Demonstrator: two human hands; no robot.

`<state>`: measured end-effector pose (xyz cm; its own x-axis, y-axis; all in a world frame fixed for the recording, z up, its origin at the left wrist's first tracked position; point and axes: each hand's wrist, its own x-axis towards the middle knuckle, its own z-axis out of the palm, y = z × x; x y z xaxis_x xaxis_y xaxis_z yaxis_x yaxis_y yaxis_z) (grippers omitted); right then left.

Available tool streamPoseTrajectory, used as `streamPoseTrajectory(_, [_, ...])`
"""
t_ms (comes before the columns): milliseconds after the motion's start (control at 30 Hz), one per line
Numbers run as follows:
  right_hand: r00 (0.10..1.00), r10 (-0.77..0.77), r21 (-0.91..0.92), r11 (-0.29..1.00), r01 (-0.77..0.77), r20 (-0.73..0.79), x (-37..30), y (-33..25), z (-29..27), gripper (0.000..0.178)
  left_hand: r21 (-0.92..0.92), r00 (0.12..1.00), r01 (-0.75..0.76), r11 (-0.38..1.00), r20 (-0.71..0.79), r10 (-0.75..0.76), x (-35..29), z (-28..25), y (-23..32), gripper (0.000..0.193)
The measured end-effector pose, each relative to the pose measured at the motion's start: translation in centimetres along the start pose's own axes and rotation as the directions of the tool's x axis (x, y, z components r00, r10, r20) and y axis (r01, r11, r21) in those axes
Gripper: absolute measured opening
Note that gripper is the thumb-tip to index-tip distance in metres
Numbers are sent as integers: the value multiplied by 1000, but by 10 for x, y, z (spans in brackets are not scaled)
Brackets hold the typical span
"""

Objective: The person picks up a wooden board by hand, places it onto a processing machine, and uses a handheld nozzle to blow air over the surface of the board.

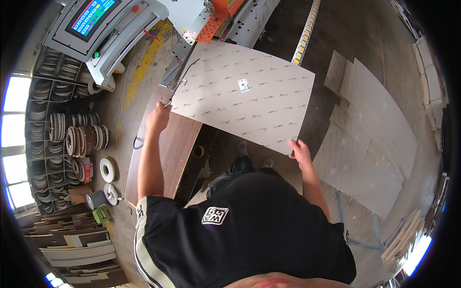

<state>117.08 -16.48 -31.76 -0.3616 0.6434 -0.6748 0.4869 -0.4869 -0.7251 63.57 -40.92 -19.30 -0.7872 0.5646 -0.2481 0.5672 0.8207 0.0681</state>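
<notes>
Large pale laminated panel (242,98) held flat at both near corners, far end resting toward the machine's infeed by the orange perforated guard (211,28). Left hand (157,116) closed on the near-left corner, fingers curled over the edge, just above the far end of a brown wooden board (165,153). Right hand (300,150) pinching the near-right corner, thumb on top, fingers hidden beneath.

Judged best handled level, with both corners kept at equal height and the left edge squared to the machine's guide before sliding forward; uneven grip likely to twist the sheet.

Grey control console (101,29) with coloured touchscreen at upper left. Roller rail (305,33) running away along the panel's far-right edge.

Storage: open shelving rack (53,129) at left, compartments packed with coiled rolls of edge banding in brown and white tones; exact count per compartment too small to tell. Loose rolls (106,169) on the floor beside it. Stack of matching pale panels (370,139) at right.
</notes>
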Motion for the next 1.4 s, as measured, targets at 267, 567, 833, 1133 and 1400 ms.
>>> streamPoseTrajectory(267, [999, -21, 81, 996, 23, -29, -4, 8, -3, 40, -169, 928, -246, 954, 243, 282, -76, 100, 127, 41])
streamPoseTrajectory(567, [997, -74, 60, 996, 72, 29, -6, 2, 2, 39, -532, 980, 127, 837, 198, -23, -88, 124, 115, 32])
streamPoseTrajectory(833, [998, -54, 192, 980, 45, 43, -2, 15, -4, 41, -300, 965, 2, 954, 252, 78, -146, 110, 47, 41])
streamPoseTrajectory(1133, [995, -33, 241, 971, 10, 91, 6, 17, -4, 43, -258, 785, -159, 953, 552, 281, -267, 52, 54, 45])
streamPoseTrajectory(1400, [994, -36, 235, 972, 11, 102, 10, 13, -2, 48, -225, 923, 376, 899, 1, -386, -271, 90, -101, 43])
